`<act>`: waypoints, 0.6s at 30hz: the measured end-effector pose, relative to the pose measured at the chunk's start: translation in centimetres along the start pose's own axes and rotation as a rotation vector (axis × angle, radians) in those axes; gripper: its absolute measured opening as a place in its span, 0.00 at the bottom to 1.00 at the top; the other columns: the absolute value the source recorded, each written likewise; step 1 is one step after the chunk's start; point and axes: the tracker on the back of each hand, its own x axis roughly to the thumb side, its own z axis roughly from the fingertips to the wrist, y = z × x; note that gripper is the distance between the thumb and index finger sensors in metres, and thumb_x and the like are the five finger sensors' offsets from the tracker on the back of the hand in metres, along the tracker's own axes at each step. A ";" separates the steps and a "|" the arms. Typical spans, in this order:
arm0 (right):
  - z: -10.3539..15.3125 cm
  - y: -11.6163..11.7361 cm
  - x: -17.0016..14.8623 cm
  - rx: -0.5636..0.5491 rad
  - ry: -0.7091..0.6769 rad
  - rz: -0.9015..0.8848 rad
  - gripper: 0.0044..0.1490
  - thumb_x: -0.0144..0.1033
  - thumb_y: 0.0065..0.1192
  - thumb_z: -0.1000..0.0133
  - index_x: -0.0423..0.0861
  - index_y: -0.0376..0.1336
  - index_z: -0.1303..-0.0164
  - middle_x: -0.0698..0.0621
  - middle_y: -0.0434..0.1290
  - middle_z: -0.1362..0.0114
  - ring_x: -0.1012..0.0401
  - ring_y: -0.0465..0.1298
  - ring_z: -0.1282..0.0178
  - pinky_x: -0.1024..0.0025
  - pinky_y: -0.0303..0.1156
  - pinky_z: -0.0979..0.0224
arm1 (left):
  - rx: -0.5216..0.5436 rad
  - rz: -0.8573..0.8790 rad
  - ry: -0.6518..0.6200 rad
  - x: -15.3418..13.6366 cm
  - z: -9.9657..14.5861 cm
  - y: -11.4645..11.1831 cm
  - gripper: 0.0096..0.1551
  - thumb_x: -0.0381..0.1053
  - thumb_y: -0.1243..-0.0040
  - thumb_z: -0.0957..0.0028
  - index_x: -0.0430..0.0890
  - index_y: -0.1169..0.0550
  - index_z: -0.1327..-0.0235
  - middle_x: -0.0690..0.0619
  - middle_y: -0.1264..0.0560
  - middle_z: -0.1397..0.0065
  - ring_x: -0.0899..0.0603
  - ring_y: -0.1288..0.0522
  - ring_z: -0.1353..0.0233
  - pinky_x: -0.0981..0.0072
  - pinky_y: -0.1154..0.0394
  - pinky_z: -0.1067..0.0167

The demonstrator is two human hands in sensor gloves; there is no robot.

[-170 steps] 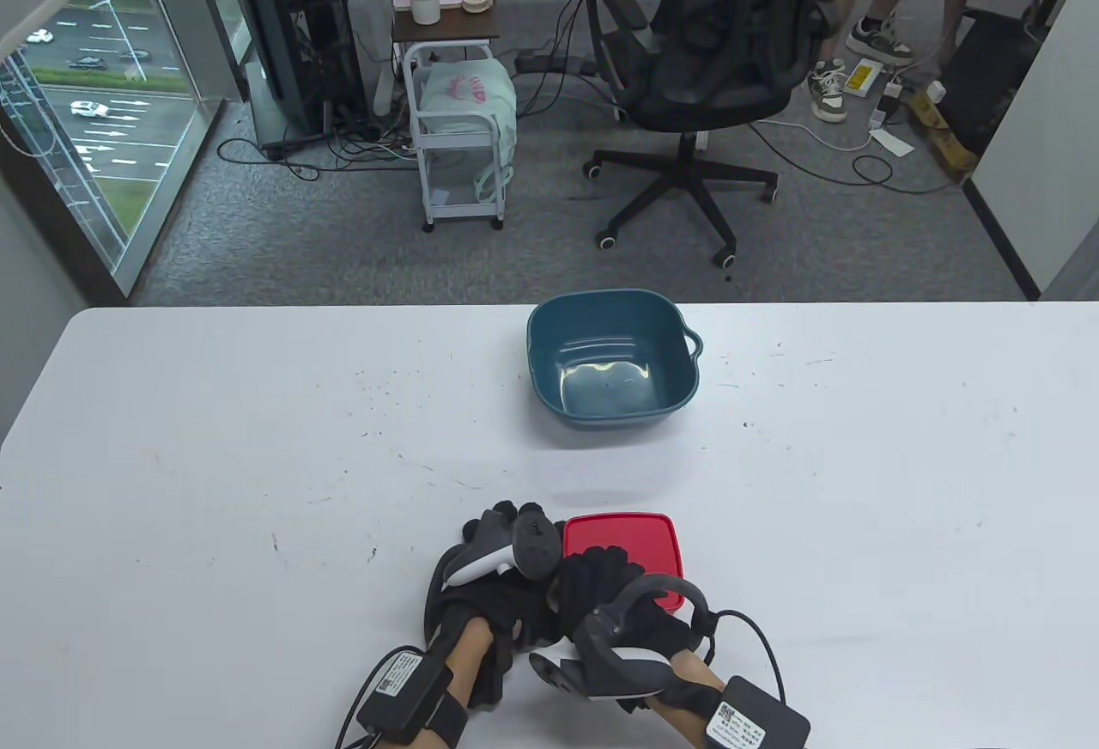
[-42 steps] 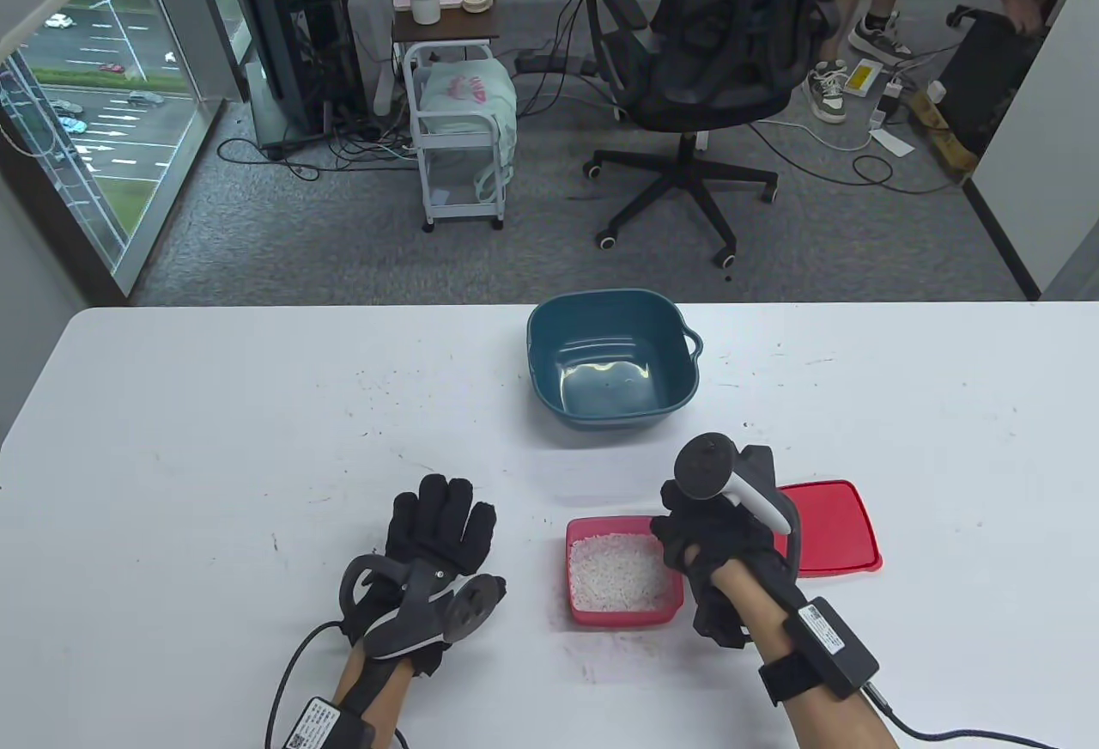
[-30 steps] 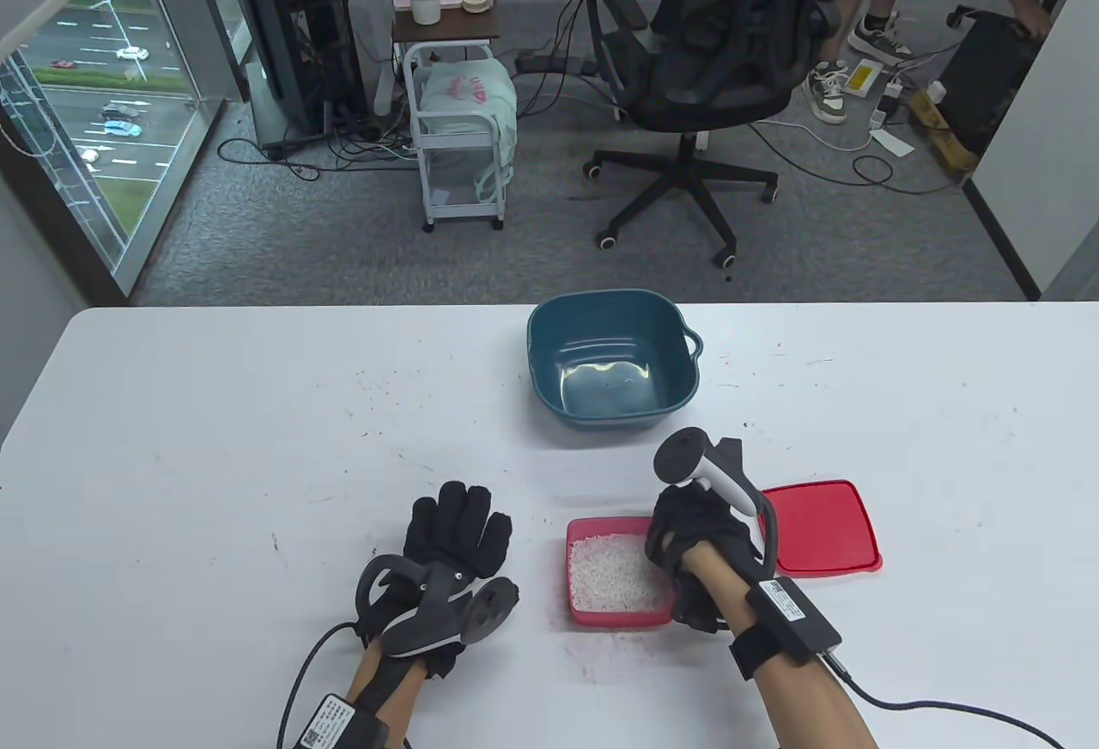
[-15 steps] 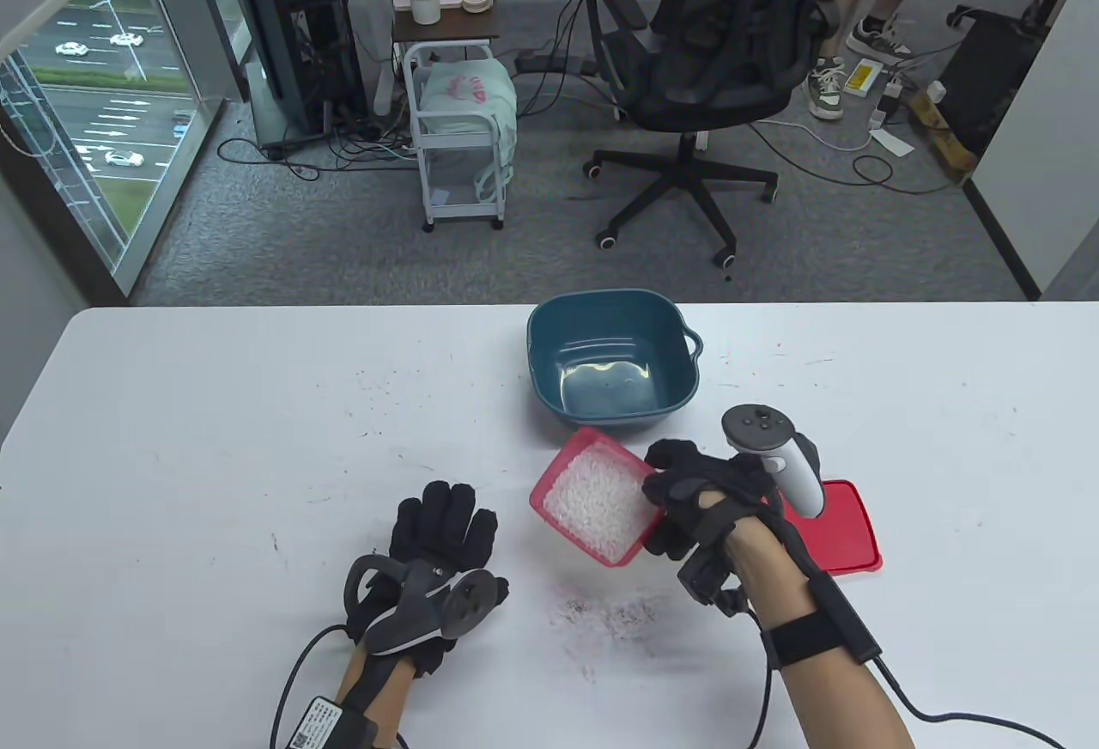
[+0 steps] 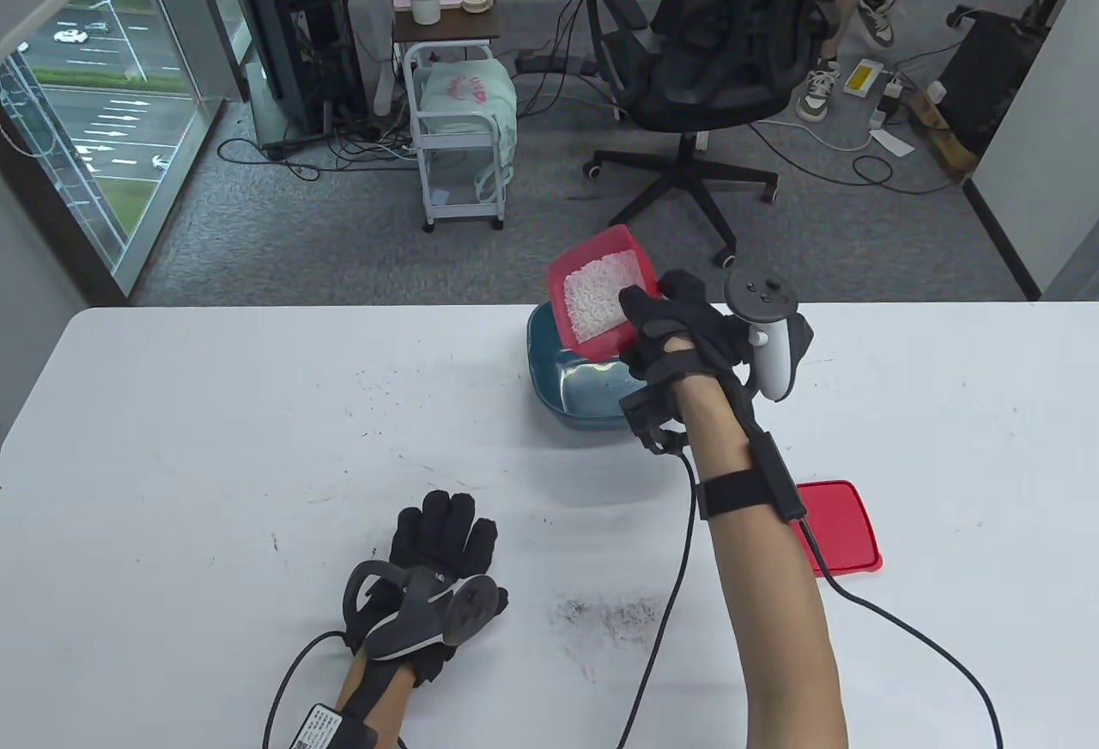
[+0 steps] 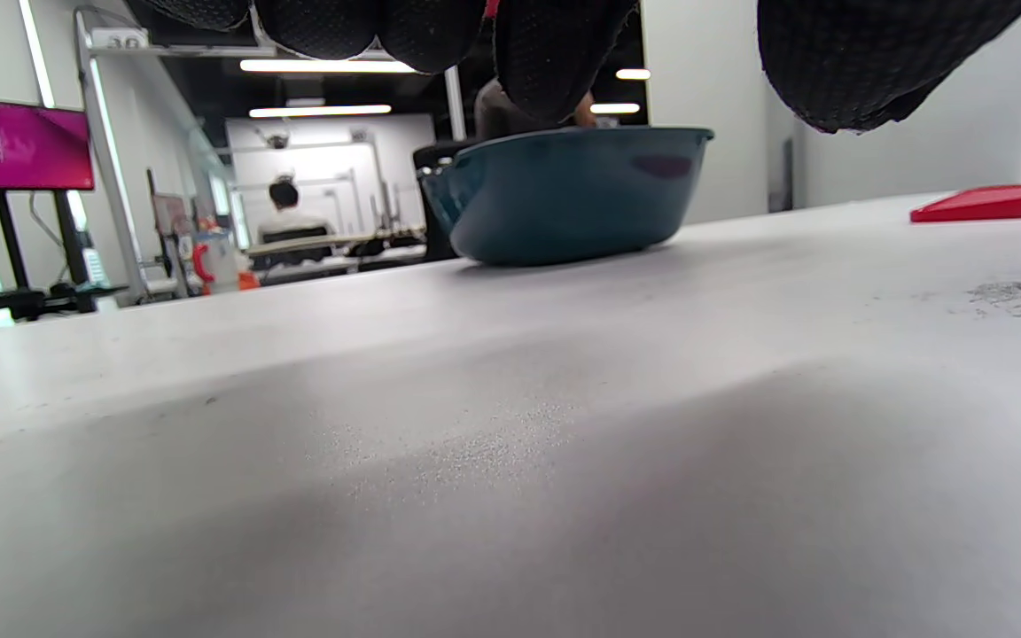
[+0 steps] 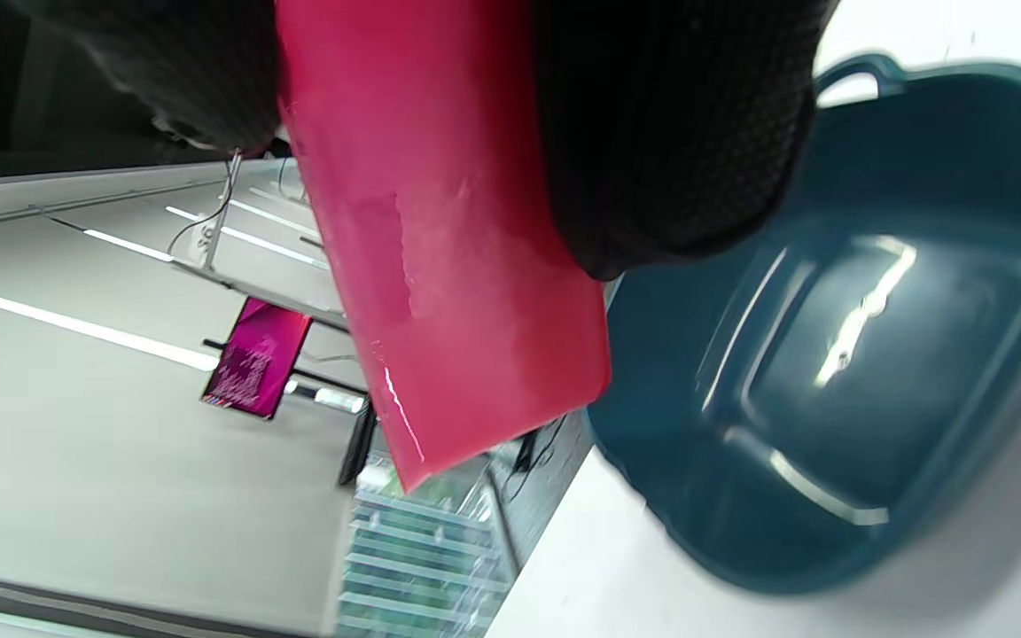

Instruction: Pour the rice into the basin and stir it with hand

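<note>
My right hand (image 5: 665,332) grips a red box (image 5: 597,294) full of white rice (image 5: 594,289) and holds it up over the blue basin (image 5: 573,392), which stands at the table's far middle. The box is only slightly tilted and the rice is still inside. In the right wrist view the red box (image 7: 448,257) hangs above the basin (image 7: 830,381), which holds only water. My left hand (image 5: 442,536) lies flat and open on the table near the front, holding nothing. From the left wrist view the basin (image 6: 564,190) shows side-on.
The red lid (image 5: 846,526) lies on the table right of my forearm and shows as a red lid (image 6: 998,202) in the left wrist view. A dark smudge (image 5: 614,611) marks the white table (image 5: 215,440). An office chair (image 5: 704,62) and cart (image 5: 459,130) stand beyond the far edge.
My right hand has lifted the rice box off the table and carried it forward and up to above the basin. The left hand has stayed flat in place.
</note>
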 end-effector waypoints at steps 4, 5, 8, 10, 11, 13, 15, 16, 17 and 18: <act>-1.5 1.0 -1.0 -0.082 0.017 0.089 0.54 0.55 0.72 0.58 0.44 0.52 0.28 0.30 0.61 0.40 0.39 0.86 0.60 0.50 0.85 0.59 | -0.008 0.002 0.002 -0.1 0.0 0.0 0.52 0.72 0.39 0.60 0.46 0.30 0.23 0.35 0.42 0.15 0.23 0.44 0.18 0.24 0.42 0.27; -1.9 1.3 -1.4 -0.101 0.022 0.119 0.54 0.55 0.72 0.58 0.44 0.52 0.28 0.30 0.61 0.40 0.39 0.86 0.60 0.50 0.85 0.59 | -0.015 0.001 0.002 -0.1 -0.1 -0.2 0.52 0.72 0.39 0.60 0.46 0.30 0.23 0.35 0.42 0.15 0.23 0.44 0.18 0.24 0.42 0.27; -2.5 2.0 -2.3 -0.163 0.015 0.239 0.54 0.56 0.73 0.59 0.44 0.53 0.28 0.30 0.62 0.40 0.39 0.86 0.60 0.50 0.85 0.60 | -0.036 -0.003 -0.001 0.0 -0.2 -0.4 0.52 0.71 0.39 0.60 0.46 0.30 0.23 0.35 0.42 0.16 0.23 0.43 0.18 0.24 0.42 0.27; -2.9 2.5 -2.8 -0.195 0.004 0.332 0.54 0.55 0.73 0.59 0.43 0.53 0.29 0.30 0.62 0.40 0.38 0.86 0.61 0.50 0.85 0.60 | -0.037 -0.007 -0.003 0.1 -0.2 -0.4 0.52 0.72 0.39 0.60 0.46 0.29 0.24 0.35 0.42 0.16 0.23 0.43 0.18 0.24 0.42 0.27; -2.9 2.7 -2.8 -0.205 0.004 0.363 0.54 0.56 0.73 0.59 0.43 0.54 0.29 0.30 0.62 0.40 0.38 0.86 0.61 0.50 0.85 0.60 | -0.036 -0.007 -0.003 0.1 -0.2 -0.3 0.52 0.72 0.39 0.60 0.46 0.29 0.24 0.35 0.42 0.16 0.23 0.43 0.18 0.24 0.42 0.27; -3.1 3.1 -2.9 -0.224 -0.006 0.441 0.54 0.56 0.74 0.60 0.43 0.54 0.30 0.30 0.62 0.40 0.39 0.86 0.61 0.50 0.85 0.61 | -0.035 -0.005 -0.004 0.1 -0.2 -0.4 0.52 0.72 0.39 0.60 0.46 0.29 0.24 0.35 0.41 0.16 0.23 0.43 0.18 0.24 0.42 0.27; -3.0 3.5 -2.8 -0.255 -0.020 0.504 0.54 0.56 0.74 0.60 0.43 0.55 0.30 0.30 0.63 0.40 0.39 0.86 0.61 0.50 0.85 0.61 | -0.037 -0.010 -0.007 0.2 -0.2 -0.5 0.51 0.72 0.39 0.60 0.46 0.29 0.24 0.35 0.41 0.16 0.23 0.43 0.18 0.24 0.41 0.27; -2.9 3.6 -2.7 -0.261 -0.026 0.527 0.54 0.56 0.74 0.60 0.43 0.55 0.30 0.30 0.63 0.40 0.39 0.86 0.61 0.50 0.85 0.61 | -0.038 -0.012 -0.008 0.2 -0.2 -0.4 0.51 0.72 0.39 0.60 0.46 0.29 0.24 0.35 0.41 0.16 0.23 0.43 0.18 0.24 0.41 0.27; -2.8 3.7 -2.5 -0.278 -0.046 0.557 0.54 0.56 0.74 0.60 0.42 0.55 0.30 0.31 0.63 0.41 0.39 0.86 0.61 0.50 0.85 0.61 | -0.039 -0.012 -0.010 0.3 -0.2 -0.5 0.51 0.72 0.39 0.60 0.46 0.29 0.24 0.35 0.41 0.16 0.23 0.43 0.18 0.24 0.41 0.27; -2.6 3.8 -2.4 -0.291 -0.059 0.579 0.54 0.56 0.74 0.60 0.42 0.55 0.30 0.31 0.63 0.41 0.38 0.86 0.62 0.50 0.85 0.61 | -0.041 -0.010 -0.011 0.3 -0.2 -0.4 0.51 0.72 0.39 0.60 0.46 0.28 0.24 0.35 0.41 0.16 0.23 0.42 0.18 0.24 0.41 0.27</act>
